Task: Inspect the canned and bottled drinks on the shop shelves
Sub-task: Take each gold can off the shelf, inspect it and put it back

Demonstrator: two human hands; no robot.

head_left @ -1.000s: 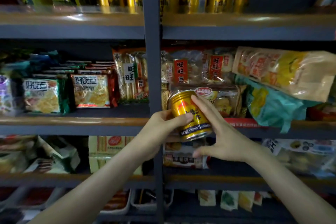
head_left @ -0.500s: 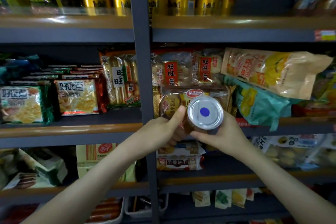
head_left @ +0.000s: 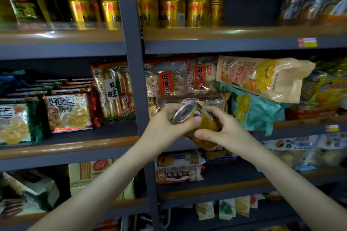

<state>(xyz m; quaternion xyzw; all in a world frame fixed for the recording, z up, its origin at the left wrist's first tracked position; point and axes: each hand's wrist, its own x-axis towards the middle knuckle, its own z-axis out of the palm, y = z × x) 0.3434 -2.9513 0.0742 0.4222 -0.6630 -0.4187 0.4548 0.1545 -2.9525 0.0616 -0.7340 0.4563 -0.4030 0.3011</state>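
Left hand (head_left: 163,128) curls its fingers round the silver end of the short gold metal drink can (head_left: 207,124); right hand (head_left: 228,134) grips its body. The can is tilted, held off the shelves before the middle shelf's front edge (head_left: 300,124). One can is under inspection; the top-shelf row of tall gold cans (head_left: 170,9) waits, so I'd judge most of the task is left.

Can (head_left: 187,112) lies between left hand (head_left: 165,127) and right hand (head_left: 225,131), before snack packs (head_left: 169,80) (row of cans (head_left: 170,9) on shelf (head_left: 225,33) above)

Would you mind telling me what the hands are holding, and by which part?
The left hand and right hand grip a gold can around its side wall.
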